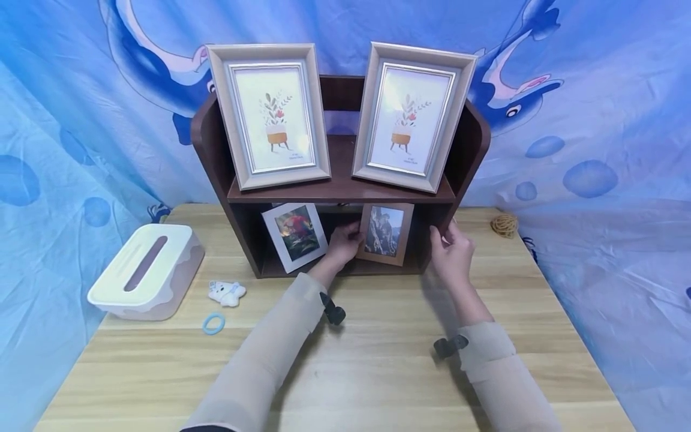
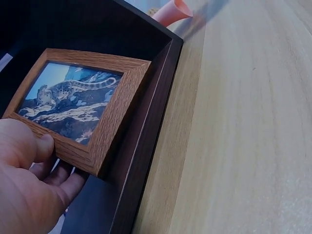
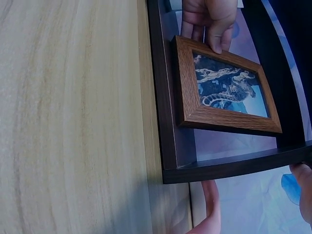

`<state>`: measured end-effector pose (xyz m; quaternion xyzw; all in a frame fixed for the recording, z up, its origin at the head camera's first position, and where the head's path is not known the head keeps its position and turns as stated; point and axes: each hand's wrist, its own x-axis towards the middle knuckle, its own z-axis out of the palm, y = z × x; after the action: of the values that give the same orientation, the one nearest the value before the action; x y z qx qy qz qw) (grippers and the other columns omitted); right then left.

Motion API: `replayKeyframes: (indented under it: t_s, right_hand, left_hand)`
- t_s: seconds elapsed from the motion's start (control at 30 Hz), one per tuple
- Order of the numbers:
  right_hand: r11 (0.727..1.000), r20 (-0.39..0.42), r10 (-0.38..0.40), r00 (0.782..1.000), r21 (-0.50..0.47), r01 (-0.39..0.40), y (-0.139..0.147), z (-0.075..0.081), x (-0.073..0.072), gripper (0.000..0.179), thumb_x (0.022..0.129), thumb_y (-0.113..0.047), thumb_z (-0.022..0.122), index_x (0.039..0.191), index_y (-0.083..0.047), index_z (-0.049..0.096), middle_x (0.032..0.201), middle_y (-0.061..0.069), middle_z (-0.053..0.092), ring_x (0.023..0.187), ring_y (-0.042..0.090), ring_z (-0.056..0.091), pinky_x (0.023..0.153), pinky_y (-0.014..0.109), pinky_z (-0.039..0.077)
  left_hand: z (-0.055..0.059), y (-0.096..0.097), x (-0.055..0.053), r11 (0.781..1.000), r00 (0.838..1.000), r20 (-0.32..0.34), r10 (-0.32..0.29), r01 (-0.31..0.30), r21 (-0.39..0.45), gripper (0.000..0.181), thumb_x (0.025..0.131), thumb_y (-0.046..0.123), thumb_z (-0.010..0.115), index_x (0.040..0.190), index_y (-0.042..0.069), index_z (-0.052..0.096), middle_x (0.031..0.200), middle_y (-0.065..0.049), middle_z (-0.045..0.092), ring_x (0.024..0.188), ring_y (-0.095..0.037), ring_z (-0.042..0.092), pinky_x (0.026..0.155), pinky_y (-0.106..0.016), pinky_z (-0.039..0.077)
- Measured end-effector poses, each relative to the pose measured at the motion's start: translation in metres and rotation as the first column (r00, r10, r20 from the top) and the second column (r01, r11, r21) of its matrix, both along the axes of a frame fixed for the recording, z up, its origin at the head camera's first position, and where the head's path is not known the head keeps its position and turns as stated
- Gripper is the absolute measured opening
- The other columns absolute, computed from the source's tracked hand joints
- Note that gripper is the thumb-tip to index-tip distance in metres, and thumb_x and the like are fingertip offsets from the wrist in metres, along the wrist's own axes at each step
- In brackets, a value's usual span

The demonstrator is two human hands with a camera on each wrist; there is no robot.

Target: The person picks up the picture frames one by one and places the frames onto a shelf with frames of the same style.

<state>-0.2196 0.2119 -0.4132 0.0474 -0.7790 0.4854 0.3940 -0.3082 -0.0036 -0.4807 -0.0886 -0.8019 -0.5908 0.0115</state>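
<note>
My left hand (image 1: pixel 345 245) pinches the left side of a brown wooden picture frame (image 2: pixel 117 107) on the shelf's lower level. Its thumb lies on the frame's face and the other fingers go behind. A spotted big cat on rocks shows in the picture. The frame leans back inside the dark brown shelf (image 3: pixel 168 122). On the other side, my right hand (image 1: pixel 454 255) touches the outside of the shelf's right panel with thumb and fingers apart. Left of my left hand, a white picture frame (image 1: pixel 321 237) with a red parrot picture stands tilted.
Two large beige frames (image 1: pixel 323 144) with plant prints stand on the upper level. At left on the wooden table (image 1: pixel 378 372) are a white tissue box (image 1: pixel 183 264), a small white plush toy (image 1: pixel 229 294) and a blue ring (image 1: pixel 206 327). A woven ball (image 1: pixel 504 225) lies at right.
</note>
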Motion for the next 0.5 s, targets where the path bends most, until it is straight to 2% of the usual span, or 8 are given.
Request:
replayKeyframes:
  t_s: [0.13, 0.2, 0.3, 0.4, 0.5]
  right_hand:
    - [1.0, -0.003, 0.004, 1.0, -0.004, -0.004, 0.006, -0.01, -0.01, 0.012, 0.09, 0.012, 0.066, 0.102, 0.013, 0.067, 0.098, 0.033, 0.07, 0.091, 0.046, 0.071, 0.072, 0.007, 0.053]
    - [1.0, 0.002, 0.007, 1.0, -0.016, -0.007, 0.012, -0.018, -0.015, 0.014, 0.09, 0.011, 0.066, 0.104, 0.012, 0.068, 0.099, 0.032, 0.071, 0.091, 0.046, 0.071, 0.071, 0.005, 0.051]
    - [0.999, 0.017, 0.014, 1.0, -0.033, -0.014, 0.015, -0.022, -0.015, 0.015, 0.09, 0.009, 0.068, 0.105, 0.011, 0.069, 0.099, 0.03, 0.072, 0.092, 0.043, 0.072, 0.071, 0.005, 0.052]
    - [0.999, 0.03, 0.023, 0.999, -0.034, -0.022, 0.016, -0.022, -0.014, 0.014, 0.092, 0.006, 0.068, 0.105, 0.009, 0.07, 0.1, 0.028, 0.072, 0.093, 0.039, 0.072, 0.072, 0.007, 0.053]
    - [0.999, 0.033, 0.025, 0.999, -0.025, -0.025, 0.015, -0.021, -0.014, 0.013, 0.092, 0.005, 0.067, 0.105, 0.01, 0.069, 0.099, 0.029, 0.072, 0.093, 0.039, 0.072, 0.073, 0.008, 0.054]
  left_hand:
    - [0.001, -0.001, 0.001, 0.997, 1.0, -0.029, 0.002, -0.004, -0.072, 0.034, 0.1, 0.005, 0.06, 0.134, -0.002, 0.062, 0.127, -0.02, 0.067, 0.118, -0.031, 0.062, 0.1, -0.039, 0.053]
    - [0.0, -0.002, 0.002, 0.991, 0.998, -0.056, -0.001, -0.006, -0.133, 0.035, 0.1, 0.006, 0.06, 0.134, -0.001, 0.063, 0.126, -0.019, 0.068, 0.119, -0.03, 0.062, 0.1, -0.04, 0.053]
    - [-0.002, -0.004, 0.005, 0.978, 0.995, -0.104, -0.002, -0.02, -0.209, 0.037, 0.1, 0.007, 0.061, 0.136, -0.001, 0.061, 0.125, -0.018, 0.069, 0.117, -0.03, 0.064, 0.1, -0.041, 0.053]
    - [-0.002, -0.005, 0.008, 0.978, 0.991, -0.136, 0.014, -0.042, -0.204, 0.041, 0.099, 0.009, 0.062, 0.138, -0.003, 0.057, 0.122, -0.018, 0.07, 0.112, -0.031, 0.067, 0.097, -0.042, 0.055]
    - [0.001, -0.008, 0.01, 0.989, 0.989, -0.141, 0.045, -0.064, -0.136, 0.045, 0.099, 0.01, 0.062, 0.14, -0.005, 0.054, 0.122, -0.019, 0.07, 0.109, -0.032, 0.069, 0.097, -0.041, 0.055]
